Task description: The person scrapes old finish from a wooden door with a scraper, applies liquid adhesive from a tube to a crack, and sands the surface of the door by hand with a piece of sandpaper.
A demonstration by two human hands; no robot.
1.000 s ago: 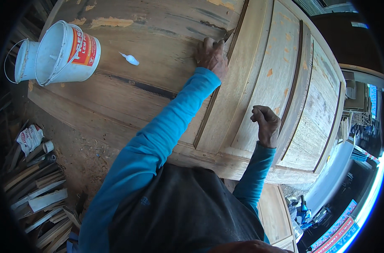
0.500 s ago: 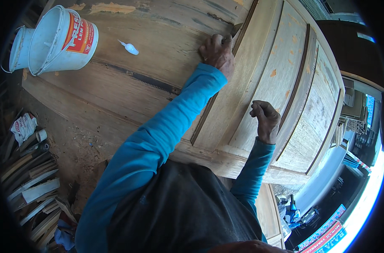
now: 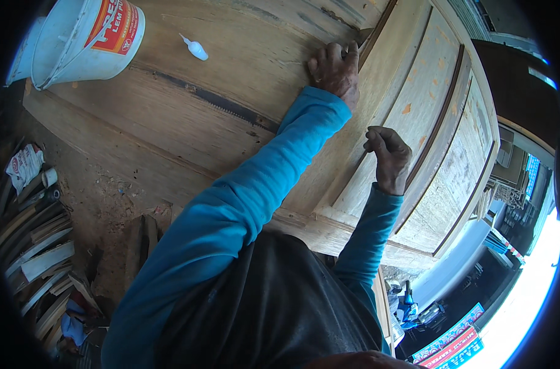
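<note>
A large panelled wooden door (image 3: 138, 117) lies flat before me. My left hand (image 3: 334, 72) is closed near a dark moulding strip, its knuckles up. By its fingertips, at the strip's edge, shows a thin flat blade-like piece (image 3: 364, 44), mostly hidden by the fingers. Over the pale panel to the right, my right hand (image 3: 389, 161) hangs with thumb and fingers pinched together. Whether anything small is between them cannot be made out. A dark toothed saw blade (image 3: 246, 114) rests on the door, partly behind my left sleeve. Further left lies a small white nozzle bottle (image 3: 195, 48).
White buckets (image 3: 77, 58), one with a red label, stand at the door's far left. Wood offcuts (image 3: 43, 261) and a crumpled white bag (image 3: 25, 166) are piled on the dirt floor at left. Orange filler patches (image 3: 406, 109) dot the right panels.
The whole view has shifted, with the buckets and bottle now higher in the picture. My left hand stays by the moulding strip, and the right hand keeps its pinched shape.
</note>
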